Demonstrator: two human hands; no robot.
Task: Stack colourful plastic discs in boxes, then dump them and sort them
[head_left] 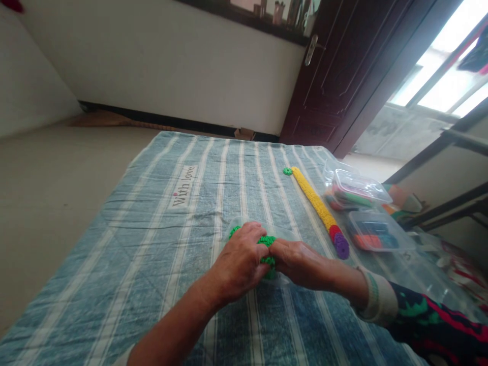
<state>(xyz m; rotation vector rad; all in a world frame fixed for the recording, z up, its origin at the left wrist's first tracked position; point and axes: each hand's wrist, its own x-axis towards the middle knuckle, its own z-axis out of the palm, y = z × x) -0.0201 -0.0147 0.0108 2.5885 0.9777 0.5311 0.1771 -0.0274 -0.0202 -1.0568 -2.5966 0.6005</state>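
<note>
Lower centre: left hand [246, 254], right hand [297, 258] grasping green crocheted piece [267, 241] over clear plastic [286, 234]; uneven tugging possibly distorting weave, slick plastic sliding.

Right sleeve [434, 320] over at 4 o'clock is pretty loud: dark navy-ish fabric, green splotches, wavy pinkish-red streaks. It ends in a chunky off-white cuff [383, 302] with some faint green on it. Just a pale sliver of left sleeve [124, 359] shows at 7 o'clock. Left hand [242, 256] and right hand [301, 260] are bare.
</note>
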